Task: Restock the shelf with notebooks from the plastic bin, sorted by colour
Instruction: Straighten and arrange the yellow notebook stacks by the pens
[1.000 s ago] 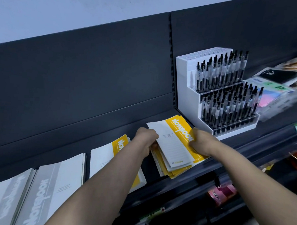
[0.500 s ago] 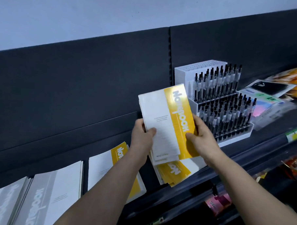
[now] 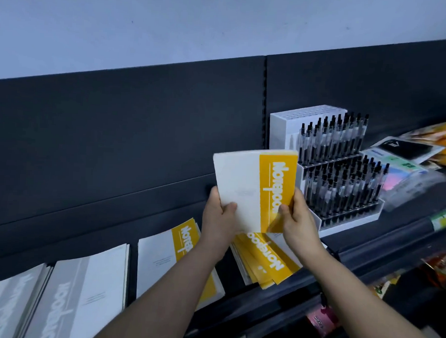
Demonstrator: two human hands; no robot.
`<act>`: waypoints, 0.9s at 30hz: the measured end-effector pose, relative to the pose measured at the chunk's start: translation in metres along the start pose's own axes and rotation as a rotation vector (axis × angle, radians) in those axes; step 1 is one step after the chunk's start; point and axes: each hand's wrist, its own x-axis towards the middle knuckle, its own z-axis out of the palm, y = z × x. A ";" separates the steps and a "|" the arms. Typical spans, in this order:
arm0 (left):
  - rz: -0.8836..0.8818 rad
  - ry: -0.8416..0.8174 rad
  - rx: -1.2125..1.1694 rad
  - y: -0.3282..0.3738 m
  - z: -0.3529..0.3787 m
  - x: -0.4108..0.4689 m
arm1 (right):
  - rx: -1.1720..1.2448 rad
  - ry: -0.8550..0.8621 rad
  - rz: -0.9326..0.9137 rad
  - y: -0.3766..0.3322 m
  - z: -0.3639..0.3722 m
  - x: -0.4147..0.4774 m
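I hold a small stack of yellow-and-white notebooks (image 3: 254, 188) upright above the dark shelf (image 3: 275, 296). My left hand (image 3: 218, 219) grips its lower left edge and my right hand (image 3: 295, 218) grips its lower right edge. Under it, a loose, fanned pile of yellow notebooks (image 3: 266, 262) lies on the shelf. A neater yellow stack (image 3: 167, 258) lies to the left, partly hidden by my left forearm. Two grey-and-white notebook stacks (image 3: 83, 298) lie further left. The plastic bin is out of view.
A white tiered display of black pens (image 3: 339, 171) stands right of the held notebooks, close to my right hand. Packaged stationery (image 3: 406, 161) lies on the shelf beyond it. The dark back panel (image 3: 141, 144) rises behind. Lower shelves carry coloured goods (image 3: 322, 321).
Both hands lifted several yellow notebooks off the fanned pile on the shelf and raised them upright; the rest of the pile stayed lying below.
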 end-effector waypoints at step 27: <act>-0.433 0.055 0.647 -0.057 -0.155 -0.047 | -0.736 -0.537 0.039 -0.038 0.137 -0.040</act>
